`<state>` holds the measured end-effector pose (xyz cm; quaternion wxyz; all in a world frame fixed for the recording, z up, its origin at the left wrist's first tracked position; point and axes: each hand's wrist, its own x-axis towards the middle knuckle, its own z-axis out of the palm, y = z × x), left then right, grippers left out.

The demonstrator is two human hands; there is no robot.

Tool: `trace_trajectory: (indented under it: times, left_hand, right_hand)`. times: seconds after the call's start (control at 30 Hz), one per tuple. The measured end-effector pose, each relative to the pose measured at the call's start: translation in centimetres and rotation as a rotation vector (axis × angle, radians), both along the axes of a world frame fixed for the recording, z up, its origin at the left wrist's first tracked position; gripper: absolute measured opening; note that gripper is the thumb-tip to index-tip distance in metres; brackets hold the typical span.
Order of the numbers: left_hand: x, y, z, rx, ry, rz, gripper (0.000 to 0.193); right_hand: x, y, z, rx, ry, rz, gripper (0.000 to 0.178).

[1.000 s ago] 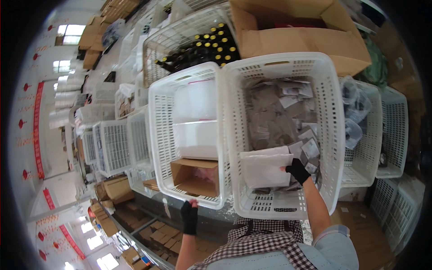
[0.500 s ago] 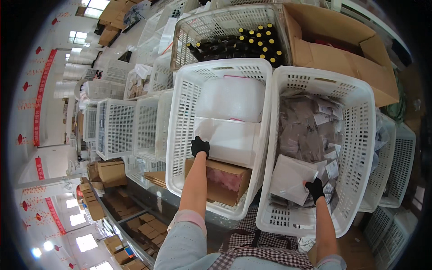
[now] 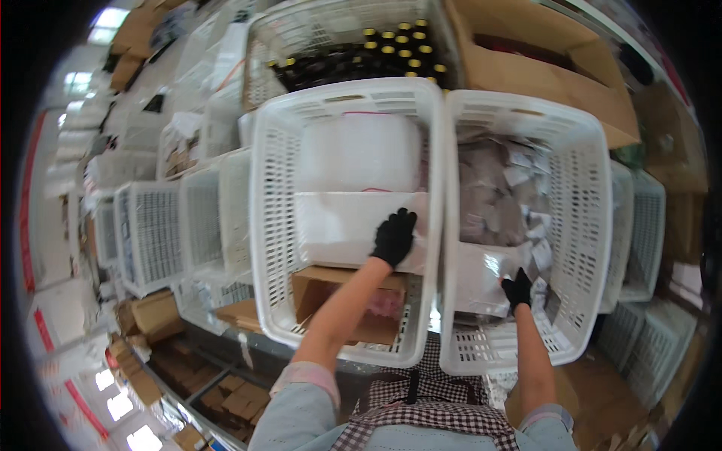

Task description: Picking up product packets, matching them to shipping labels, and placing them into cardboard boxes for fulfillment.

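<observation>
My left hand (image 3: 395,237), in a black glove, is over the right part of a white flat pack (image 3: 338,225) in the left white basket (image 3: 267,225). Its fingers look loosely extended and hold nothing visible; motion softens them. A second white pack (image 3: 361,154) lies beyond, and an open cardboard box (image 3: 308,289) with pink contents sits nearer me, partly behind my left forearm. In the right white basket (image 3: 594,225), my gloved right hand (image 3: 517,289) pinches the right edge of a shiny, pale flat packet (image 3: 477,278). Several greyish packets (image 3: 489,188) lie beyond it.
A crate (image 3: 259,52) of dark bottles with yellow caps stands behind the left basket. A large open carton (image 3: 541,83) is at the far right. Stacked white baskets (image 3: 150,233) line the left side, others (image 3: 643,233) the right. Folded cardboard (image 3: 237,316) is at lower left.
My left hand has moved right across the white pack, from its left end to its right part. My right hand stays at the packet's edge. The whole view has shifted slightly.
</observation>
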<state>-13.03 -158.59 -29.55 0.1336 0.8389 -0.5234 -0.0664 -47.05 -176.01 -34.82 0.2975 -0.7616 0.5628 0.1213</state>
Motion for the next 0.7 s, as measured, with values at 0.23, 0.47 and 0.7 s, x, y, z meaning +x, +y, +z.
trace_trajectory:
  times: [0.23, 0.47, 0.7]
  left_hand:
    - [5.7, -4.0, 3.7, 0.365, -0.116, -0.666, 0.028]
    - [8.1, -4.3, 5.7, 0.393, -0.335, -0.740, 0.009]
    - [9.6, -4.1, 22.6, 0.330, -0.438, -0.535, 0.007]
  right_hand:
    - [-2.2, -4.1, -0.9, 0.090, -0.144, 0.024, 0.046]
    - [-1.0, -10.5, 0.9, -0.341, 0.188, 0.422, 0.046]
    - [3.5, -15.1, 4.2, -0.051, 0.292, 0.685, 0.056]
